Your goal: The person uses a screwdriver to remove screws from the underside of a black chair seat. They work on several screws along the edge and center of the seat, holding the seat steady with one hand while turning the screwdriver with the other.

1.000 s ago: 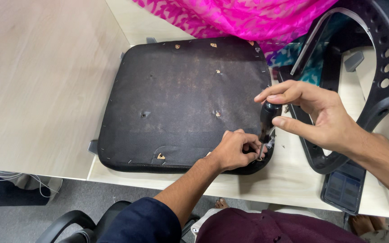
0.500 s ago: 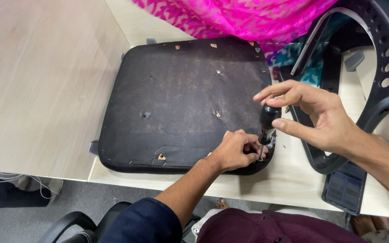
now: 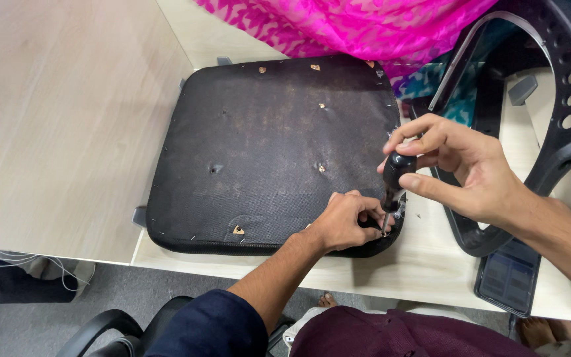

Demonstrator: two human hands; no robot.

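Where the black seat cushion [image 3: 272,152] lies upside down on the pale wooden bench [image 3: 61,119], its fabric underside up, all other items are placed by reference to it.

Item, right hand [image 3: 460,165]: at the cushion's near right corner, just off its right edge. Grip narrow, thumb and fingers pinched about the black handle of a screwdriver [image 3: 393,182], which stands nearly upright with a slight tilt, its metal tip down at the corner seam.

Item, left hand [image 3: 348,218]: resting on the same near right corner, fingers curled tight beside the tool's tip. It appears to pinch the fabric edge or a small fastener there; which of the two cannot be told, the spot being too small and partly covered.

Item, staples: a pale row along the cushion's edges; small tan tears dot its surface.

Item, black plastic chair frame [image 3: 563,112]: right of the cushion, on the bench.

Item, pink patterned cloth [image 3: 365,26]: beyond the cushion's far edge.

Item, dark flat device [image 3: 507,274]: near right of the cushion, by the bench edge.

Step in hand, by judgement: prying or loosening a fastener at the corner. Any further levering there calls for a steady tip, short strokes, and left fingertips held clear of the blade.
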